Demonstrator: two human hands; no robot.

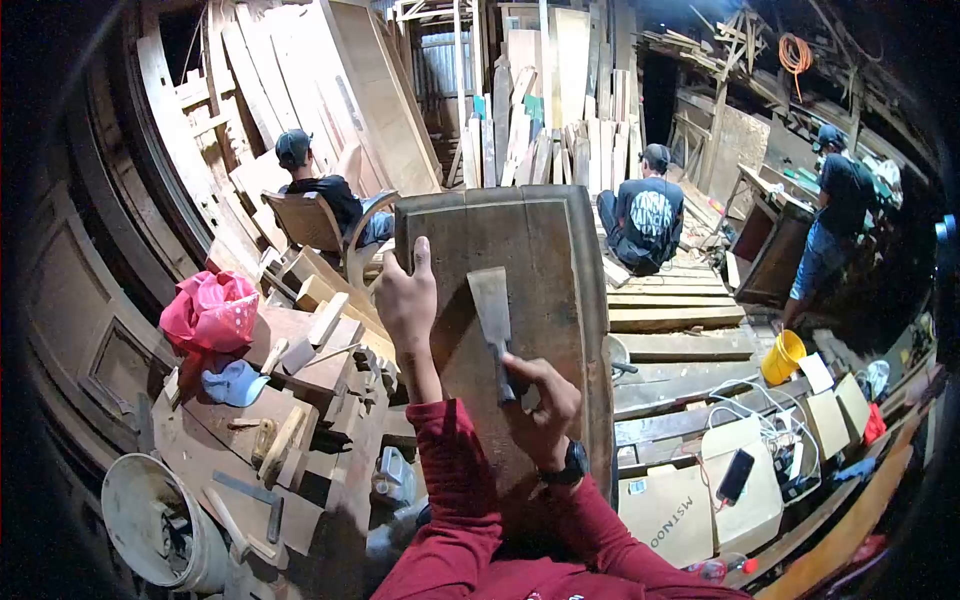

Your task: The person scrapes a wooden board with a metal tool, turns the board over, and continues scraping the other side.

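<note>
A dark wooden panel [540,240] with a raised border stands tilted in front of me. My left hand [408,305] grips its left edge, thumb lying upward on the face and the other fingers partly hidden at the side. In my right hand [543,412] is a putty knife [490,305], held by its dark handle with a finger stretched along it. The wide metal blade points up and lies over the middle of the panel.
Left of me, a workbench [200,440] carries a pink bag [210,312], a cap [235,383], a metal square [255,495] and a mallet [297,355]. A bucket [165,525] stands lower left. Cardboard [665,510], a phone [735,476] and cables lie right. Several people are beyond.
</note>
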